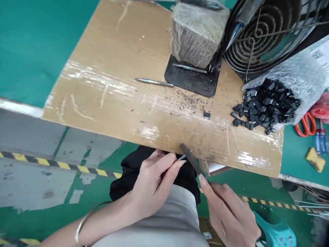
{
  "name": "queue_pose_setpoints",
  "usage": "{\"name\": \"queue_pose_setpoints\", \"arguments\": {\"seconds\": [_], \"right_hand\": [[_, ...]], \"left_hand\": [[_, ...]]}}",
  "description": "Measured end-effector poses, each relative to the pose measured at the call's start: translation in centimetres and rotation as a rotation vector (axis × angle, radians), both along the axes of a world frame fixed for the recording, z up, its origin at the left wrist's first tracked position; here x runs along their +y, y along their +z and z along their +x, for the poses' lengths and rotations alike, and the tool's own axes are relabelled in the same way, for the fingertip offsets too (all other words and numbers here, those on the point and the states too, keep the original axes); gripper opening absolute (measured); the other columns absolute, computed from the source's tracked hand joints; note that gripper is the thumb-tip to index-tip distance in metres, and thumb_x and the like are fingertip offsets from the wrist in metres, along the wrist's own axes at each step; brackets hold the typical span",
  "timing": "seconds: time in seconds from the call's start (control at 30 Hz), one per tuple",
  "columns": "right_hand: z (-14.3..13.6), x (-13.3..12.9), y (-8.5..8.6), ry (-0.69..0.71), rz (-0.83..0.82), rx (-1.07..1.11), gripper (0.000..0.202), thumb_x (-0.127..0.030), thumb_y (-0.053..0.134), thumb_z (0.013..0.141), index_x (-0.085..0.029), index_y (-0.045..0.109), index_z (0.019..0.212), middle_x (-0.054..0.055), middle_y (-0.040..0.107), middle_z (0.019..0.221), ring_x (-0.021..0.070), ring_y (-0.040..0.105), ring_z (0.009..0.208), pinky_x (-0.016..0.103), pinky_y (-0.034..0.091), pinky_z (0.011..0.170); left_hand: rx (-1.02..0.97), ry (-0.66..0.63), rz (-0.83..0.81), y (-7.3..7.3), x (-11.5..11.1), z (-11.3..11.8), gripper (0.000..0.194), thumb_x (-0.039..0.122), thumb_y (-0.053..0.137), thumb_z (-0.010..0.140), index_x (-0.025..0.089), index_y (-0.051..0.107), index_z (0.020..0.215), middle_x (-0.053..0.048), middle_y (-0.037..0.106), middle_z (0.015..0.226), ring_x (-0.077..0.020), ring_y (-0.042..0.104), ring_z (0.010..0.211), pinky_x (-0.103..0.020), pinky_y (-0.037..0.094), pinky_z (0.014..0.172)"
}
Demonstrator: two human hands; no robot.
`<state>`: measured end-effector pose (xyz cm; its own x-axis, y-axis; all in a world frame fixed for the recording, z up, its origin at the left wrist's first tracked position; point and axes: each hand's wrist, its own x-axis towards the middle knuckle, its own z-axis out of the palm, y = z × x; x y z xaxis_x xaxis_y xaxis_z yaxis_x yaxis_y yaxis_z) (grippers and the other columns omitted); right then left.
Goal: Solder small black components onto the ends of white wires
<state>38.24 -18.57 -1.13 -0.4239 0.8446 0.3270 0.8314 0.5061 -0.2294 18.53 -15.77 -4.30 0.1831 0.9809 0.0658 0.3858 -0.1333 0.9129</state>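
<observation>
My left hand (154,178) pinches a thin metal soldering iron tip (181,157) between thumb and fingers, near the table's front edge. Closed around the lower end of a flat dark file (191,159) is my right hand (228,212). The file's face crosses the tip's pointed end and appears to touch it; the tip's rear is hidden in my left fingers. On the cardboard (102,113) ahead lies a loose soldering iron tip (154,82). Another metal tip (189,68) rests on a black base plate (203,85).
A plastic-wrapped block (197,37) stands on the plate. Beside it are a soldering iron (246,17) and a caged fan (259,37). Small black components (269,103) spill from a bubble-wrap bag (307,75); one component (207,115) lies apart. Orange-handled scissors (305,125), a screwdriver (321,140) and a sponge (315,159) lie right.
</observation>
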Motion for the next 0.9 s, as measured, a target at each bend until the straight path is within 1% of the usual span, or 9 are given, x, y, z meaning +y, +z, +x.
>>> {"name": "queue_pose_setpoints", "arguments": {"seconds": [0.17,0.37,0.43,0.5,0.57,0.63,0.7,0.77,0.9], "right_hand": [[-0.5,1.3,-0.4,0.039,0.006,0.048,0.054,0.004,0.051,0.094,-0.017,0.06,0.143,0.002,0.074,0.079,0.0105,0.065,0.065,0.023,0.046,0.06],[0.0,0.3,-0.3,0.014,0.0,0.011,0.066,0.002,0.051,0.096,-0.022,0.04,0.157,0.0,0.075,0.078,0.0116,0.065,0.063,0.025,0.048,0.062],[-0.1,0.5,-0.4,0.019,0.013,0.016,0.062,0.002,0.053,0.094,-0.02,0.049,0.152,0.0,0.075,0.077,0.0117,0.064,0.061,0.025,0.047,0.06],[-0.3,1.1,-0.6,0.042,0.02,0.041,0.052,0.005,0.052,0.092,-0.015,0.064,0.139,0.001,0.074,0.078,0.0115,0.065,0.062,0.025,0.045,0.058],[-0.4,1.4,-0.7,0.054,0.031,0.061,0.045,0.006,0.051,0.092,-0.012,0.071,0.127,0.002,0.074,0.077,0.0114,0.067,0.062,0.025,0.045,0.058],[-0.2,1.2,-0.6,0.053,0.028,0.051,0.049,0.005,0.05,0.093,-0.013,0.067,0.135,0.002,0.075,0.076,0.0121,0.068,0.062,0.026,0.047,0.06],[0.1,0.8,-0.5,0.038,0.025,0.026,0.058,0.003,0.049,0.095,-0.017,0.055,0.149,0.001,0.075,0.075,0.0128,0.068,0.06,0.026,0.048,0.061],[0.3,0.7,-0.5,0.034,0.032,0.018,0.063,0.002,0.05,0.095,-0.019,0.047,0.154,0.001,0.075,0.075,0.0126,0.067,0.059,0.026,0.048,0.059],[-0.3,1.7,-0.8,0.07,0.032,0.048,0.061,0.005,0.051,0.092,-0.017,0.054,0.149,0.001,0.073,0.076,0.0112,0.065,0.061,0.024,0.045,0.057]], "left_hand": [[-0.034,0.023,-0.031,0.2,0.1,0.1,0.039,0.008,0.047,0.098,0.02,0.03,0.066,0.007,0.031,0.057,-0.0103,0.033,0.055,-0.024,0.03,0.053],[-0.054,0.024,-0.084,0.4,0.4,0.1,0.04,0.011,0.045,0.099,0.021,0.033,0.062,0.007,0.035,0.055,-0.0098,0.034,0.052,-0.024,0.031,0.05],[-0.062,0.027,-0.094,0.4,0.3,0.1,0.04,0.013,0.045,0.1,0.021,0.034,0.062,0.006,0.035,0.054,-0.0098,0.035,0.051,-0.024,0.032,0.05],[-0.064,0.035,-0.115,0.4,0.2,0.1,0.041,0.015,0.044,0.101,0.021,0.035,0.061,0.006,0.036,0.054,-0.0098,0.037,0.051,-0.024,0.033,0.051],[-0.071,0.038,-0.135,0.4,0.2,0.1,0.042,0.016,0.044,0.101,0.021,0.036,0.061,0.006,0.037,0.054,-0.0096,0.037,0.051,-0.024,0.034,0.051],[-0.084,0.041,-0.145,0.4,0.2,0.1,0.042,0.017,0.043,0.102,0.021,0.037,0.061,0.006,0.038,0.054,-0.0093,0.037,0.05,-0.025,0.034,0.051],[-0.099,0.037,-0.143,0.4,0.4,0.1,0.042,0.017,0.043,0.102,0.021,0.036,0.061,0.006,0.037,0.053,-0.0093,0.036,0.049,-0.025,0.034,0.051],[-0.107,0.035,-0.148,0.4,0.4,0.1,0.043,0.018,0.043,0.102,0.021,0.035,0.06,0.006,0.037,0.052,-0.0097,0.036,0.049,-0.025,0.034,0.05],[-0.103,0.04,-0.179,0.3,0.3,0.1,0.044,0.02,0.042,0.103,0.021,0.036,0.06,0.005,0.039,0.052,-0.0106,0.038,0.05,-0.026,0.034,0.05]]}}
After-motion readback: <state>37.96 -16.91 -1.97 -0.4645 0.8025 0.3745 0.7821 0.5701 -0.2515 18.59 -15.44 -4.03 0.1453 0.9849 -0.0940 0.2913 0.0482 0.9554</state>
